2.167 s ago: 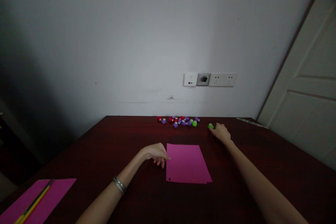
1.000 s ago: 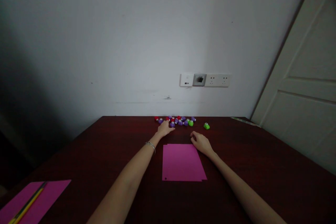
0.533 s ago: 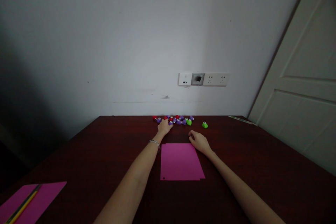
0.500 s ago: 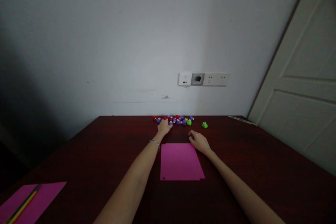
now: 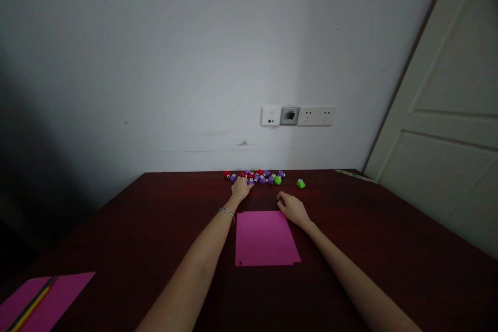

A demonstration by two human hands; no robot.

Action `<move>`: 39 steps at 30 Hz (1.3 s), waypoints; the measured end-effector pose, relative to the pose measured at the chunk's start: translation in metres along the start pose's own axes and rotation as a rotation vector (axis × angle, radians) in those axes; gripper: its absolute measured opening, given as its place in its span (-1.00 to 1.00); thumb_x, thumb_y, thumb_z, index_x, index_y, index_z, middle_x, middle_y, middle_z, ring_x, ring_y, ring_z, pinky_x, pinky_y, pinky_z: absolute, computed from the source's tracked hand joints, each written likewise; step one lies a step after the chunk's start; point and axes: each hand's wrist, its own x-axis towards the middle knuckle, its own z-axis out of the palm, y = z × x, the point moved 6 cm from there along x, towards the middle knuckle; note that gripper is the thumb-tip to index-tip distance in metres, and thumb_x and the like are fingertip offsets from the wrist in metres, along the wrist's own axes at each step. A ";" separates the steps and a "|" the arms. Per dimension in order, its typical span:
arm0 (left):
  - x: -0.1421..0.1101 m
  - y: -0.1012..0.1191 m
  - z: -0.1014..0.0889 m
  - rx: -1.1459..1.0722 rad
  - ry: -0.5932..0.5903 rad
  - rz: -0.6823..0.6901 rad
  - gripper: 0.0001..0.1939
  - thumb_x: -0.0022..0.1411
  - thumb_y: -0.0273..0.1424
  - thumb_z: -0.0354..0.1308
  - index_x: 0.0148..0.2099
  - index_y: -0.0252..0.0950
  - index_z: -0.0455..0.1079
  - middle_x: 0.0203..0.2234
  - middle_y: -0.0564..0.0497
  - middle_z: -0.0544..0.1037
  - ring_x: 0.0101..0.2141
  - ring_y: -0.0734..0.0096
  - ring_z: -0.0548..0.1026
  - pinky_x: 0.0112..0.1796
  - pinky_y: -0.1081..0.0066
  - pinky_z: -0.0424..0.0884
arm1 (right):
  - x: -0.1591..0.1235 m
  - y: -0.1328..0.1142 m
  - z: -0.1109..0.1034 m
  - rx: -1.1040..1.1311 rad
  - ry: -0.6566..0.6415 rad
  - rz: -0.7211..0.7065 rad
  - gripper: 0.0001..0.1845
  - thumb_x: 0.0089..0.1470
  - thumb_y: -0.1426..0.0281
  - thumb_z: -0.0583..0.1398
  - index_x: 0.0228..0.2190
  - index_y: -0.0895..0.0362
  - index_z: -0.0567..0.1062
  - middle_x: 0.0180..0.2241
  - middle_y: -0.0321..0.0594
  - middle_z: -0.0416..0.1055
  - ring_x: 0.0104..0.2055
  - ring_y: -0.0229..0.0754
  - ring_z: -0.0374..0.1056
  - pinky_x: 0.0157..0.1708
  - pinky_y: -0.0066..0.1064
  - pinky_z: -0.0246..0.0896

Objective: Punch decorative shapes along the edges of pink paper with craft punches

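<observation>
Left grip [image 5: 240,187]: I have it stretched to the near side of the toy cluster, palm down, fingers bent; they hide their own tips, so I cannot tell whether they have hold of a piece
Purple piece [image 5: 250,181]: just beside my left thumb; contact I cannot make out
Right grip [image 5: 293,210]: fingers loosely curled, over the far right corner of the pink paper; what they may enclose I cannot tell
Bracelet [image 5: 226,211]: silver, round my left wrist
Toy cluster [image 5: 262,179]: red, purple and green pieces with white eyes, grouped along the far edge of the desk [image 5: 155,218]
Lone green piece [image 5: 301,183]: right of the cluster, apart from it, beyond my right grip
Pink paper [image 5: 266,238]: between my forearms, sheets slightly offset, dark spot at the near left corner
Second pink sheet [image 5: 70,293]: far left, pencil-like sticks [image 5: 35,302] lying on it
Wall [image 5: 194,52]: behind the desk, bearing sockets [image 5: 298,115]
</observation>
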 end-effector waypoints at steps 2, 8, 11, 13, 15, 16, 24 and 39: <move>-0.002 0.001 -0.002 -0.012 0.004 0.014 -0.69 0.10 -0.18 0.08 -0.19 -0.28 0.37 -0.17 -0.14 0.40 -0.20 0.20 0.42 -0.29 0.36 0.29 | 0.000 0.001 0.000 0.000 0.000 0.000 -0.87 0.03 0.44 0.03 -0.34 0.09 0.34 -0.31 -0.27 0.42 -0.30 -0.24 0.32 -0.44 -0.49 -0.04; -0.008 0.018 -0.021 -0.076 0.007 0.147 -0.66 0.13 -0.17 0.05 -0.16 -0.29 0.39 -0.18 -0.09 0.42 -0.19 0.27 0.39 -0.26 0.42 0.26 | 0.001 0.001 0.000 0.001 -0.002 0.004 -0.88 0.03 0.44 0.04 -0.34 0.09 0.35 -0.31 -0.27 0.42 -0.31 -0.24 0.32 -0.45 -0.50 -0.04; -0.012 0.034 -0.039 -0.110 -0.012 0.266 -0.69 0.11 -0.17 0.06 -0.24 -0.29 0.43 -0.30 -0.02 0.47 -0.24 0.31 0.39 -0.24 0.45 0.24 | 0.001 0.001 0.000 0.004 -0.002 0.003 -0.88 0.02 0.44 0.03 -0.35 0.09 0.35 -0.32 -0.27 0.43 -0.31 -0.24 0.32 -0.45 -0.49 -0.04; -0.017 0.044 -0.053 -0.129 -0.025 0.339 -0.70 0.09 -0.17 0.09 -0.27 -0.28 0.45 -0.35 0.01 0.47 -0.27 0.34 0.39 -0.24 0.47 0.23 | 0.001 0.001 0.000 0.006 -0.001 0.003 -0.87 0.02 0.45 0.03 -0.35 0.08 0.35 -0.32 -0.27 0.43 -0.31 -0.24 0.32 -0.45 -0.50 -0.04; -0.027 0.053 -0.069 -0.164 -0.027 0.453 -0.72 0.08 -0.19 0.11 -0.27 -0.27 0.45 -0.36 0.02 0.45 -0.31 0.37 0.38 -0.26 0.48 0.23 | 0.001 0.001 0.000 0.006 0.001 0.003 -0.87 0.02 0.45 0.04 -0.35 0.08 0.35 -0.31 -0.27 0.43 -0.31 -0.24 0.32 -0.45 -0.50 -0.04; -0.033 0.058 -0.079 -0.189 -0.020 0.521 -0.73 0.08 -0.20 0.11 -0.26 -0.27 0.45 -0.36 0.02 0.44 -0.32 0.39 0.37 -0.27 0.48 0.23 | 0.001 0.001 0.000 0.006 0.002 0.003 -0.87 0.02 0.45 0.04 -0.35 0.08 0.35 -0.31 -0.27 0.43 -0.31 -0.24 0.32 -0.45 -0.50 -0.04; -0.099 0.071 -0.136 -0.287 -0.116 0.696 -0.75 0.11 -0.22 0.09 -0.29 -0.29 0.43 -0.32 -0.01 0.42 -0.33 0.40 0.34 -0.26 0.44 0.22 | 0.000 0.001 0.001 0.002 0.009 -0.002 -0.87 0.02 0.45 0.03 -0.35 0.08 0.35 -0.33 -0.26 0.43 -0.32 -0.24 0.32 -0.45 -0.50 -0.03; -0.130 0.035 -0.103 -0.213 -0.146 0.588 -0.75 0.04 -0.19 0.13 -0.39 -0.29 0.45 -0.46 0.03 0.44 -0.50 0.50 0.32 -0.47 0.50 0.16 | -0.003 0.001 -0.001 0.117 0.026 0.001 -0.86 0.00 0.45 0.06 -0.36 0.09 0.39 -0.29 -0.22 0.42 -0.27 -0.20 0.31 -0.36 -0.47 0.04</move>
